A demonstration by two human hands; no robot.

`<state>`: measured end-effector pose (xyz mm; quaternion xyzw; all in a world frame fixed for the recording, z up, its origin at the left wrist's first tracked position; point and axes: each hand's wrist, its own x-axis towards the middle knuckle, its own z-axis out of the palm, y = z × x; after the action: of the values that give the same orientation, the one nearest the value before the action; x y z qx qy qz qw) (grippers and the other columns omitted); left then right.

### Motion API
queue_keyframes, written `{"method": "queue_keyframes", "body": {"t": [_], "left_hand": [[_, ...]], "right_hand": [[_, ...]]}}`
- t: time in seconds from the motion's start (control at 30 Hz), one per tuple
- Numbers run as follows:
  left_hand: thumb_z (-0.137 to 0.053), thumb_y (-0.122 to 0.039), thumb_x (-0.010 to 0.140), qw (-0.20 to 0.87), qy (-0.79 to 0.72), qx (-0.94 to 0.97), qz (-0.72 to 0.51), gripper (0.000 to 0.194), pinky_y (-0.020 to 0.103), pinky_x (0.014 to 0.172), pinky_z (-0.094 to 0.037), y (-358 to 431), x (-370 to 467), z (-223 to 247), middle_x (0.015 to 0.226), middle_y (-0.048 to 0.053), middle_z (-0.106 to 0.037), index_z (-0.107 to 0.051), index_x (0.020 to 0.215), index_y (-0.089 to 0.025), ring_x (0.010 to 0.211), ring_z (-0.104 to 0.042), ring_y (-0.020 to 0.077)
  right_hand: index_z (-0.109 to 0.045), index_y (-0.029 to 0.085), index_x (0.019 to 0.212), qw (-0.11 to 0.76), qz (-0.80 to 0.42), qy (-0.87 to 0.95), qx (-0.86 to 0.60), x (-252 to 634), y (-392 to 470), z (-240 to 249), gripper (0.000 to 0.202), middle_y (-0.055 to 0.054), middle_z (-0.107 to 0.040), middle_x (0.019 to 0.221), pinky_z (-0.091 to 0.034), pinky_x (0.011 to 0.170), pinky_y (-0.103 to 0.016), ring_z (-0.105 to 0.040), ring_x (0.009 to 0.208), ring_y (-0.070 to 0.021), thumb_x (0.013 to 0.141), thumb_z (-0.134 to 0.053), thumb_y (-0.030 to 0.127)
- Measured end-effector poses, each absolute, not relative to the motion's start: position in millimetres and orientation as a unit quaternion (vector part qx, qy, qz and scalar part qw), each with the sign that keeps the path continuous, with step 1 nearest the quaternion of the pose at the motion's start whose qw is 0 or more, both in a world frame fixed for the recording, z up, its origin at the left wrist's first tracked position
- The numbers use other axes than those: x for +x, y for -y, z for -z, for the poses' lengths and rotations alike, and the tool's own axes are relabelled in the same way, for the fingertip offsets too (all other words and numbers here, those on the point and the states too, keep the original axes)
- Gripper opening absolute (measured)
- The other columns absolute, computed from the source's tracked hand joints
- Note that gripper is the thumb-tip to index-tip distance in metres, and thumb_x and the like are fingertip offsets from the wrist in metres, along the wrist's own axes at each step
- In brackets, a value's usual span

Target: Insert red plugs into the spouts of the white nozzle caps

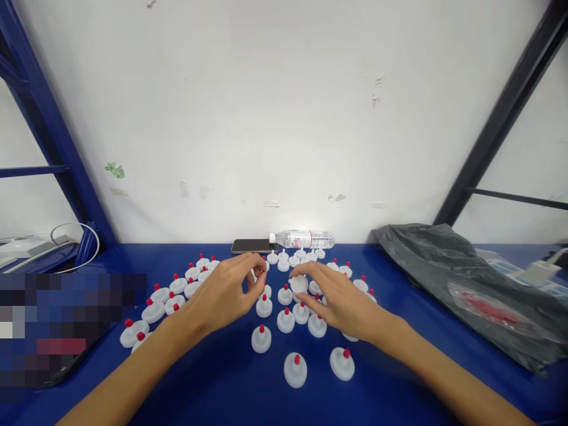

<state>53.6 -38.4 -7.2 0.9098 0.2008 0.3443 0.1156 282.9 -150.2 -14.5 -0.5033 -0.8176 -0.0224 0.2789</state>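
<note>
Many round white caps with small red tips, such as the one nearest the front (295, 370), stand on the blue table (213, 378). My right hand (331, 293) holds a white cap (299, 284) between thumb and fingers, its round face turned toward me. To its left, my left hand (237, 284) is raised over the caps with thumb and fingertips pinched together; whatever lies between them is too small to make out. White caps without red tips (283, 264) stand in a group behind the hands.
At the wall lie a dark phone (252, 245) and a clear plastic bottle (306, 239) on its side. A dark grey plastic bag (452, 284) covers the right side. White cables (95, 242) are at the left, near a blue metal post (66, 118).
</note>
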Motion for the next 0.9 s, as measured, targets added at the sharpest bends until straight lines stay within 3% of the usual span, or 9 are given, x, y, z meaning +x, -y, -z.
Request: {"method": "queue_keyframes", "body": {"t": [0.23, 0.4, 0.77, 0.9], "left_hand": [[-0.059, -0.023, 0.094, 0.159, -0.175, 0.904, -0.356, 0.007, 0.023, 0.056, -0.047, 56.7, 62.8, 13.1, 0.076, -0.004, -0.072, -0.066, 0.095, -0.022, 0.048, -0.054, 0.0069], [-0.061, -0.021, 0.093, 0.174, -0.169, 0.904, -0.353, 0.008, 0.022, 0.055, -0.047, 60.5, 64.8, 19.4, 0.072, -0.005, -0.072, -0.068, 0.096, -0.022, 0.047, -0.055, 0.0065], [-0.054, -0.026, 0.100, 0.098, -0.153, 0.926, -0.331, 0.015, 0.025, 0.064, -0.048, 54.7, 64.1, 19.6, 0.096, 0.002, -0.075, -0.068, 0.103, -0.022, 0.079, -0.069, 0.0143], [-0.053, -0.022, 0.100, 0.056, -0.142, 0.921, -0.359, 0.015, 0.025, 0.064, -0.047, 54.6, 65.2, 23.0, 0.092, 0.001, -0.075, -0.067, 0.100, -0.020, 0.075, -0.068, 0.0134]], "right_hand": [[-0.046, 0.027, 0.130, 0.265, 0.000, 0.817, -0.512, 275.7, 153.2, 16.3, 0.034, -0.007, -0.064, 0.125, -0.058, 0.089, -0.042, -0.061, 0.112, -0.0234, 0.099, -0.060, 0.026], [-0.048, 0.026, 0.128, 0.259, -0.001, 0.820, -0.510, 275.5, 152.6, 15.5, 0.033, -0.006, -0.065, 0.124, -0.057, 0.090, -0.042, -0.060, 0.113, -0.0235, 0.098, -0.061, 0.027], [-0.044, 0.025, 0.125, 0.266, 0.085, 0.845, -0.457, 276.4, 154.9, 13.9, 0.024, -0.009, -0.067, 0.116, -0.056, 0.088, -0.046, -0.064, 0.107, -0.0256, 0.103, -0.053, 0.029], [-0.042, 0.026, 0.123, 0.277, 0.067, 0.842, -0.458, 273.9, 155.9, 15.8, 0.017, -0.008, -0.067, 0.117, -0.058, 0.086, -0.040, -0.066, 0.109, -0.0241, 0.106, -0.044, 0.025]]}}
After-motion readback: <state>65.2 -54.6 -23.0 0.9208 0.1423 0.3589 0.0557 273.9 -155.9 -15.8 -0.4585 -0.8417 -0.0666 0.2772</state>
